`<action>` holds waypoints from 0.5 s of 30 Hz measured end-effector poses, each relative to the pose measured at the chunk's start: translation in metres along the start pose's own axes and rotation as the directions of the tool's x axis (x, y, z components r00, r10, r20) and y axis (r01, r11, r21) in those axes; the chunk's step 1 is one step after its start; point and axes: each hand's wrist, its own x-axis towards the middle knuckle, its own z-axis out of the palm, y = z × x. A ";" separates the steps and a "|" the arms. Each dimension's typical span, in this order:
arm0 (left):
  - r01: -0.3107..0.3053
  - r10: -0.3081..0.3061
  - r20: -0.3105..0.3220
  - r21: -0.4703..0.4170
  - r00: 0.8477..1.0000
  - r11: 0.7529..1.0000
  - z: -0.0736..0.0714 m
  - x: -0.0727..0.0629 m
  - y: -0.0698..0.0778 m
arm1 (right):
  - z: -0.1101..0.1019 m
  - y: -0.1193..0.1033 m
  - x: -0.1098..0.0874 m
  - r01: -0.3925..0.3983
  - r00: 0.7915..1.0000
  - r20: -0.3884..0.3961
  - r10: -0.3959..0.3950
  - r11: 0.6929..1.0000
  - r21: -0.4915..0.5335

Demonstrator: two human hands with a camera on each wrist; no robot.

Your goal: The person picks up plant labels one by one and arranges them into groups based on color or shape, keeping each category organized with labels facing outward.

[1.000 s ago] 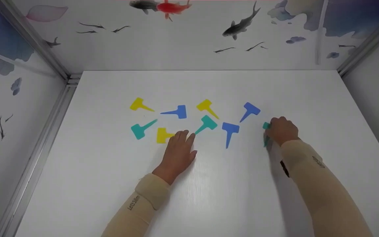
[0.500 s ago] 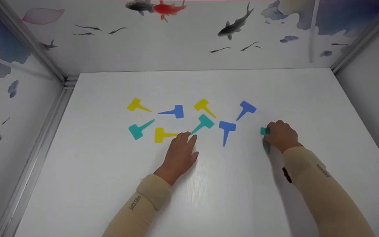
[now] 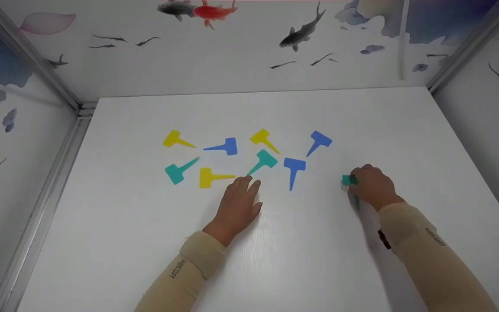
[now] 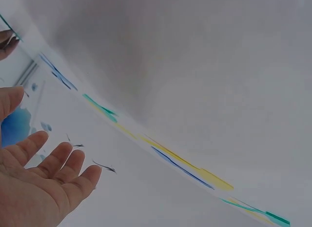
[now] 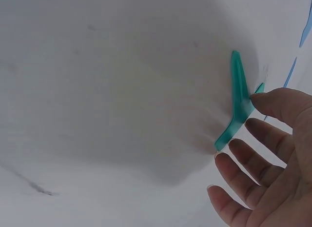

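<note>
In the head view, my right hand point(image 3: 374, 187) pinches a green T-shaped plant label point(image 5: 238, 88) at the right of the table. Its thumb and fingertips meet at the label's broad head in the right wrist view, and the stem points away from them. My left hand point(image 3: 237, 210) lies with fingers extended and apart at the middle, holding nothing. Just beyond its fingertips are the stem of a yellow plant label point(image 3: 206, 177) and the tip of another green plant label point(image 3: 264, 160). The left wrist view shows the same hand's palm point(image 4: 29, 193) with relaxed fingers.
More flat plant labels lie in two loose rows: yellow ones point(image 3: 173, 138) point(image 3: 260, 137), a green one point(image 3: 175, 173) at the left, and blue ones point(image 3: 231, 146) point(image 3: 294, 164) point(image 3: 321, 138). Walls printed with fish enclose the white table point(image 3: 102, 225) at the back and sides.
My right hand has drawn the green plant label back toward me, and more of its head shows left of the fingers. My left hand has barely shifted, now baring the yellow label's stem.
</note>
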 end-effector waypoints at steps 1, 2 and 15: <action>-0.002 0.002 -0.001 -0.001 1.000 1.000 0.000 0.000 0.000 | 0.001 0.001 -0.001 0.004 1.000 0.000 -0.004 1.000 0.001; -0.002 0.002 -0.001 -0.004 1.000 1.000 0.000 -0.001 0.001 | 0.001 0.002 -0.003 0.008 1.000 0.000 -0.008 1.000 0.000; -0.021 0.021 0.009 0.001 1.000 1.000 0.000 -0.004 0.006 | 0.003 0.012 -0.027 0.029 1.000 -0.008 -0.029 1.000 -0.004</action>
